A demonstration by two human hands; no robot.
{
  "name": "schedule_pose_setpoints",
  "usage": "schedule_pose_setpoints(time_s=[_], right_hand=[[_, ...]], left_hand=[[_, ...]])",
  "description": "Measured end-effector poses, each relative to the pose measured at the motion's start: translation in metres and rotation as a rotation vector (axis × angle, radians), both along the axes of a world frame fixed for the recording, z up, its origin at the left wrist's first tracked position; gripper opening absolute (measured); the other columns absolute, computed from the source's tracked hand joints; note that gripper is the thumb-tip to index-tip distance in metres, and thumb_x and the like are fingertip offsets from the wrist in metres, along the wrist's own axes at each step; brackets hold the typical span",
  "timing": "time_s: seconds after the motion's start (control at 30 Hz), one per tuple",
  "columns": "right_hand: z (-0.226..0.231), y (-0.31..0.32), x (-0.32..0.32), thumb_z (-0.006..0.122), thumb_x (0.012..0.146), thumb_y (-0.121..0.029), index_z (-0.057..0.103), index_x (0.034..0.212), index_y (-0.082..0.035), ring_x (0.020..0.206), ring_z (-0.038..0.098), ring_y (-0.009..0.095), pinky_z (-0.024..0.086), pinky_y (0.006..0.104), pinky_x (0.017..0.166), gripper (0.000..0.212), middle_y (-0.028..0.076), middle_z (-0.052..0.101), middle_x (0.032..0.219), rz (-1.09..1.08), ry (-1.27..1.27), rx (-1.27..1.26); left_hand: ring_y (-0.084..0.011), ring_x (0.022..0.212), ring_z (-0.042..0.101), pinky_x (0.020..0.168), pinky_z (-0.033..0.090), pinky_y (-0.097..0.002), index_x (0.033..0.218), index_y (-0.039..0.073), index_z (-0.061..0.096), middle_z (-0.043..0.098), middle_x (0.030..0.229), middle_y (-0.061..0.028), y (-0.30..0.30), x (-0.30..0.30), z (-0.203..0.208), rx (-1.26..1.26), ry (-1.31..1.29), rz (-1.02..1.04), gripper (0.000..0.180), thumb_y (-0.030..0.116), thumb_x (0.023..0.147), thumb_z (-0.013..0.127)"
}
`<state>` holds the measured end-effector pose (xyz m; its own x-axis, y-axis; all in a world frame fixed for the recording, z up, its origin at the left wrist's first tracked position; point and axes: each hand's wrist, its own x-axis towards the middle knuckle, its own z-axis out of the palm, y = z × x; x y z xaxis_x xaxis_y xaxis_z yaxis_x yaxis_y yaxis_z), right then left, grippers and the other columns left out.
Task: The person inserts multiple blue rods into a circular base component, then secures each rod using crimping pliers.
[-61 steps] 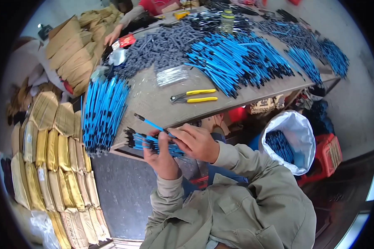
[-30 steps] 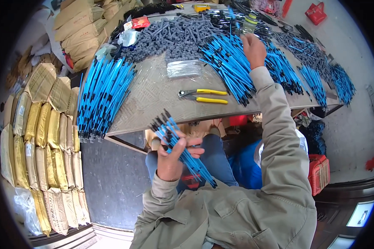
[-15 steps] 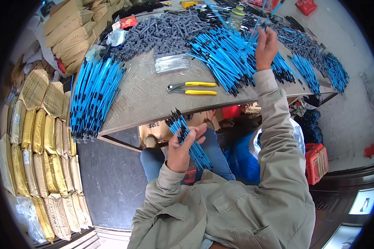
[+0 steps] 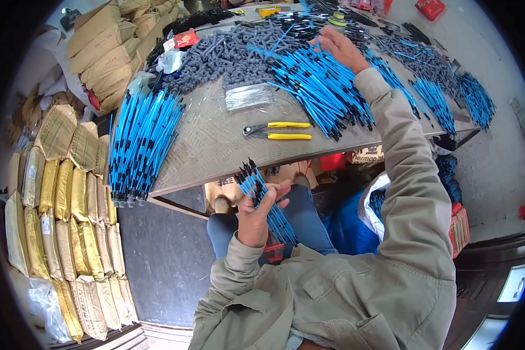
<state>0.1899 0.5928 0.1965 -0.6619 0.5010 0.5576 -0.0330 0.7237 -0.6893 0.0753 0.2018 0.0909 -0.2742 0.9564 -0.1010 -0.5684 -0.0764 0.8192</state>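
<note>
In front of my lap, my left hand (image 4: pixel 256 219) grips a bundle of thin blue rods with black fittings (image 4: pixel 281 226), tilted with the black ends up toward the table edge. My right hand (image 4: pixel 339 49) reaches over a large pile of similar blue rods (image 4: pixel 320 81). Its fingers are pinched on a few blue rods (image 4: pixel 283 37) that stick out leftward, smeared by motion. Pliers with yellow handles (image 4: pixel 285 130) lie near the table's front edge. Behind them is a stack of clear thin strips (image 4: pixel 248 97).
Grey plastic parts (image 4: pixel 233 49) are heaped across the table (image 4: pixel 210 140). A sheaf of blue rods (image 4: pixel 143 149) lies at the left corner, with more bundles (image 4: pixel 434 105) at right. Packed sacks (image 4: pixel 70 227) stand at left. A green-capped bottle (image 4: pixel 337 21) stands behind my right hand.
My right hand has moved left and lower over the pile, and the rods in it have swung from pointing up to pointing left. My left hand still holds its bundle. The view has shifted slightly.
</note>
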Motion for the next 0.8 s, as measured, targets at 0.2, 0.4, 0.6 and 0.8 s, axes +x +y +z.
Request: schedule_pose_setpoints(time_s=[0.2,0.4,0.6,0.8], right_hand=[[-0.024,0.018,0.015,0.057,0.085,-0.014,0.055,0.098,-0.008,0.074,0.061,0.023,0.047,0.0265,0.070,0.015,0.009,0.062,0.085,-0.225,0.068,0.153],[-0.013,-0.004,-0.012,0.056,0.084,-0.010,0.058,0.097,-0.011,0.075,0.060,0.026,0.047,0.0289,0.067,0.014,0.009,0.062,0.084,-0.210,0.108,0.497],[0.005,0.003,-0.002,0.055,0.086,-0.013,0.059,0.102,-0.009,0.081,0.062,0.017,0.048,0.0306,0.069,0.017,0.007,0.064,0.093,-0.892,0.032,0.824],[0.051,-0.013,0.020,0.053,0.088,-0.013,0.057,0.104,-0.008,0.080,0.061,0.027,0.048,0.0349,0.069,0.017,0.010,0.064,0.089,-0.807,0.622,0.606]], left_hand=[[-0.0259,0.105,0.057,0.084,0.047,-0.0374,0.100,0.005,0.056,0.059,0.111,-0.0167,0.003,0.002,0.001,-0.011,-0.040,-0.028,0.015,0.016,0.090,0.053],[-0.0272,0.099,0.060,0.085,0.049,-0.0393,0.098,0.003,0.056,0.060,0.107,-0.0188,0.005,0.003,0.002,-0.008,-0.014,0.040,0.018,0.019,0.089,0.055],[-0.0283,0.101,0.059,0.086,0.048,-0.0404,0.098,0.003,0.055,0.060,0.107,-0.0196,0.007,0.000,-0.004,0.014,0.000,0.078,0.017,0.018,0.089,0.054],[-0.0290,0.102,0.058,0.085,0.048,-0.0414,0.096,0.003,0.055,0.059,0.109,-0.0205,0.008,0.004,-0.003,0.023,0.003,0.091,0.016,0.018,0.090,0.054]])
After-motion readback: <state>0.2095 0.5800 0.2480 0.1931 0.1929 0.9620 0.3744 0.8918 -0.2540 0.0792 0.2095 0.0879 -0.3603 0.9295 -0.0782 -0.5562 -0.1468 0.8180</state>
